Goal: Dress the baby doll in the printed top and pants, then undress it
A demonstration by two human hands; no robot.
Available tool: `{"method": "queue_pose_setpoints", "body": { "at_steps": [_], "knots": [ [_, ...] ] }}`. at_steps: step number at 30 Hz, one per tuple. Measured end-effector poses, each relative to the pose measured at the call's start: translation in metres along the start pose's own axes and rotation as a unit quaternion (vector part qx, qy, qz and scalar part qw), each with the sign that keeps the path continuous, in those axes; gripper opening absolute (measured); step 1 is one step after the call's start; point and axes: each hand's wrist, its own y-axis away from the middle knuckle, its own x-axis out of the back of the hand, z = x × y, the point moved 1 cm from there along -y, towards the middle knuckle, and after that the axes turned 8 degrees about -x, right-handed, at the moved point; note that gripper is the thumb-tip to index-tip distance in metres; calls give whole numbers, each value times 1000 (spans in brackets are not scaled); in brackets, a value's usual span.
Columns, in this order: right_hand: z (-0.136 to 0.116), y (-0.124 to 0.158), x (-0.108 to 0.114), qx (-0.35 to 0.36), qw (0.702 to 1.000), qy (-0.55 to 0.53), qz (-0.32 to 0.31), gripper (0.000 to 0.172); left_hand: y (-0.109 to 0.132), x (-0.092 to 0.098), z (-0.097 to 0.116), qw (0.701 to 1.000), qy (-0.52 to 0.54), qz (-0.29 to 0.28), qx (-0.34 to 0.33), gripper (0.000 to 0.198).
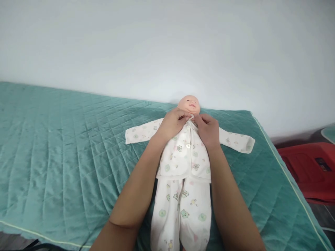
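Note:
A baby doll (188, 103) lies on its back, head toward the wall, its sleeves spread out to both sides. It wears a white printed baby jacket (175, 157) and matching trousers (195, 212). Just below the doll's chin, my left hand (173, 122) pinches the jacket's collar edge. My right hand (208, 129) grips the collar from the other side, its fingers curled and close to the left ones. Lower on the jacket front a round button (188, 145) shows, and the front edges part below it. My fingers partly hide the neck opening.
A green quilted cover (78, 157) spreads under the doll, with pale piping along its edges. Behind it rises a plain white wall (157, 45). Beyond the right edge stands a red plastic chair or stool (309, 167).

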Motion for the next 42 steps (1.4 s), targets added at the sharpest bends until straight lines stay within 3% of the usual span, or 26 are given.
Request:
{"method": "queue_pose_setpoints", "body": {
  "at_steps": [8,11,15,18,24,30,35,42],
  "knots": [
    [3,10,5,93,992,85,10,36,0,0,1,999,-37,-9,-1,24],
    [3,20,8,139,979,143,-48,31,5,-2,1,999,-32,24,0,24],
    [4,39,9,147,962,190,-130,47,24,-4,7,994,-15,108,-3,21],
    [5,59,9,122,976,156,-85,48,41,-6,13,991,-8,132,-12,18],
    [2,89,10,160,980,98,65,23,62,-7,24,991,-3,128,-37,17],
    [-8,80,9,47,992,114,-17,28,63,-3,22,996,35,86,-14,13],
    [-14,75,14,-38,996,73,-38,22,64,-3,22,997,45,69,5,18],
    [-9,69,13,-72,996,-14,-40,16,64,-4,23,996,47,69,5,20]
  ]
}}
